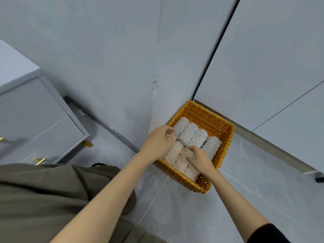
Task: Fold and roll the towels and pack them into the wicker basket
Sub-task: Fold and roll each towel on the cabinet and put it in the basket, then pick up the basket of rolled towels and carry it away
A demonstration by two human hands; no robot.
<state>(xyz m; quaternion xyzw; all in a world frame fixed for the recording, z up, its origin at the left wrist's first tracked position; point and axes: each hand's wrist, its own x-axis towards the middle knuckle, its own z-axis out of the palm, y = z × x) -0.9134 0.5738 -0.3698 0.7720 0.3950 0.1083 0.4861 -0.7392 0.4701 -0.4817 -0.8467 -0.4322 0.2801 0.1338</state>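
basket (213, 120): orange-yellow wicker, square, open top; stands on the pale tiled floor in a corner, close against wall and cabinet base; seen tilted in this view.
white towels (188, 133): four fluffy rolls, lying side by side in the far half of the basket, the rightmost at a slight angle.
pink towels (173, 153): about three pale rolls, side by side in the near half, partly hidden; a bare gap at the near right corner.

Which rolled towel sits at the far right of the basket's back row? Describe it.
Find the orange wicker basket on the floor by the wall corner. Its far row holds four whitish rolled towels; the rightmost towel lies nearer than its neighbours, beside the right wall.
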